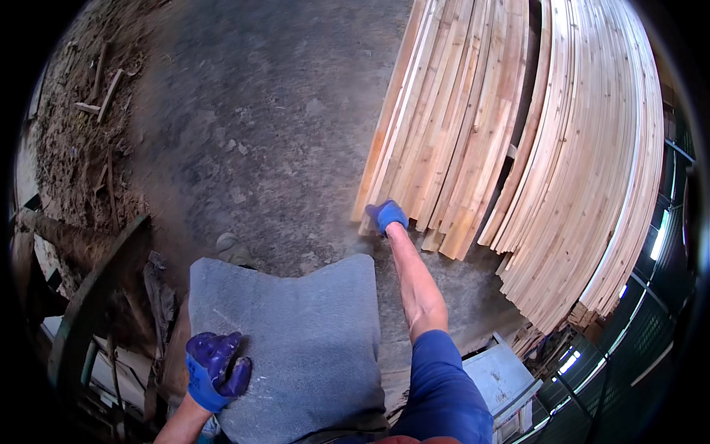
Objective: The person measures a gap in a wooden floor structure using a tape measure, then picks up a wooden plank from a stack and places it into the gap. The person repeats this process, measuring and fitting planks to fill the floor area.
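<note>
My right hand (388, 215), in a blue glove, reaches out to the near end of a stack of long wooden boards (451, 111). Its fingers are closed on the end of a board (373, 194) at the stack's left edge; the fingertips are partly hidden. Lower left, my left hand (217, 368) wears a blue and purple glove. Its fingers are bent with a gap to the thumb, and nothing shows in it. That hand hovers over or beside a grey cloth apron (296, 318) hanging in front of me.
A second, larger stack of boards (584, 148) stands to the right, past a narrow dark gap. Sawdust and wood scraps (96, 111) lie at the far left. A curved dark frame (92, 296) stands lower left, a pale metal table (499, 377) lower right. The floor (274, 111) is grey concrete.
</note>
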